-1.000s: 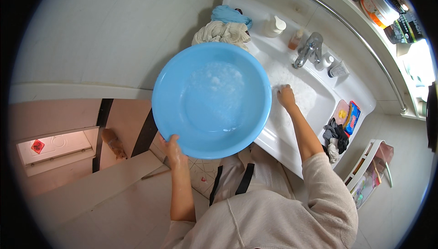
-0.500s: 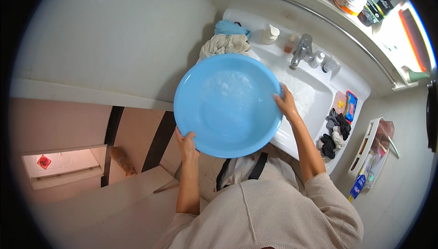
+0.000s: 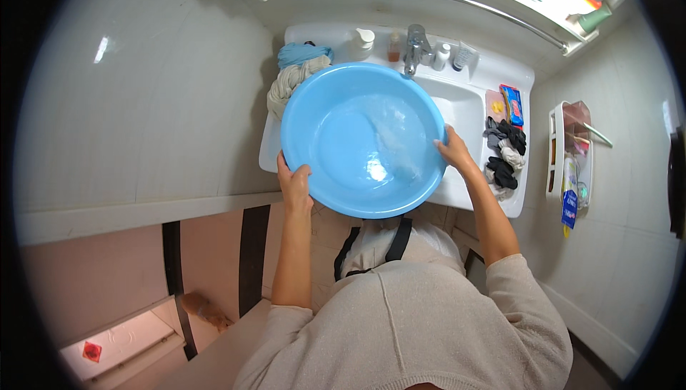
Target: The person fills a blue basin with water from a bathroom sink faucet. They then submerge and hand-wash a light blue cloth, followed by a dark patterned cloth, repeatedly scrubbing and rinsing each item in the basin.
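Observation:
A round light-blue plastic basin (image 3: 329,168) is held up in front of me, over the near left part of the white sink (image 3: 468,100). My left hand (image 3: 294,181) grips its lower left rim, thumb on top and fingers out of sight beneath. On the right side my right hand (image 3: 454,148) clasps the rim in the same way. Some water with whitish foam (image 3: 393,136) lies inside, toward the right half. The chrome faucet (image 3: 416,50) stands just past the basin's far rim.
Bundled blue cloth (image 3: 304,54) and cream cloth (image 3: 293,86) lie at the sink's left end. A pump bottle (image 3: 363,43) and small bottles line the back. Dark and white socks (image 3: 506,158) and a blue-red packet (image 3: 511,104) rest on the right edge. A wall rack (image 3: 554,150) hangs at right.
The view has turned, so the sink sits more squarely ahead. The foamy water has shifted from the basin's far part toward its right side. Both hands keep their hold.

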Motion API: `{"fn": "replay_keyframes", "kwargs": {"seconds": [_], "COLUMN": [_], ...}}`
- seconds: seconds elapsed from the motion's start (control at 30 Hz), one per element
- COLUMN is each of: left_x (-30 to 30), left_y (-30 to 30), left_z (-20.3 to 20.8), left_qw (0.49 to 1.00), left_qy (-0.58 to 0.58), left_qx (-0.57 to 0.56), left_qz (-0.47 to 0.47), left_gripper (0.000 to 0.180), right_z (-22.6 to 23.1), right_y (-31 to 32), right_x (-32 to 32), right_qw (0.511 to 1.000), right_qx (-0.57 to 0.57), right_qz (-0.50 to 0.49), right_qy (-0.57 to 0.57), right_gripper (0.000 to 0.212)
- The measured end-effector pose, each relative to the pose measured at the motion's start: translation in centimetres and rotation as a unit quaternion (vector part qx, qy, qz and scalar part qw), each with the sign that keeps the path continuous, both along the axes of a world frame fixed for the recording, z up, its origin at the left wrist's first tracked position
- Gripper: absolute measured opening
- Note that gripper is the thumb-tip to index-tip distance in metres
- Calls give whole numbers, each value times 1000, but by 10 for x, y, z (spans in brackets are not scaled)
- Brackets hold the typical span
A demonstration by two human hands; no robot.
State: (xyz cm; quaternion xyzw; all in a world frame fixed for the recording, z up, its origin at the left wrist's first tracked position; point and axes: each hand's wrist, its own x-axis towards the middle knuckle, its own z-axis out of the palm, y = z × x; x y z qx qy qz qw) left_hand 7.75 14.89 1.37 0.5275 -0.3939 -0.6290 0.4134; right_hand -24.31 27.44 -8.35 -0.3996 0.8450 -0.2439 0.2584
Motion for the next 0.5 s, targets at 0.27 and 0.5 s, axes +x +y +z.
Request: {"fn": "replay_keyframes", "kwargs": {"seconds": [0.27,0.5], "left_x": [-16,-33], "left_y": [-23,-31], "left_z": [-2,-19], "left_qw": [998,996], "left_qy": [11,4], "left_qx": [-28,-69], "left_qz": [-56,-63], "left_gripper": [62,61], "right_z": [-22,-105], "right_y": [-57,-63], "right_x": [32,100], "right_qw": [953,726], "right_qx": [-137,36], "right_qz": [189,-225], "right_qy": [191,-649], "right_gripper": [30,23]}}
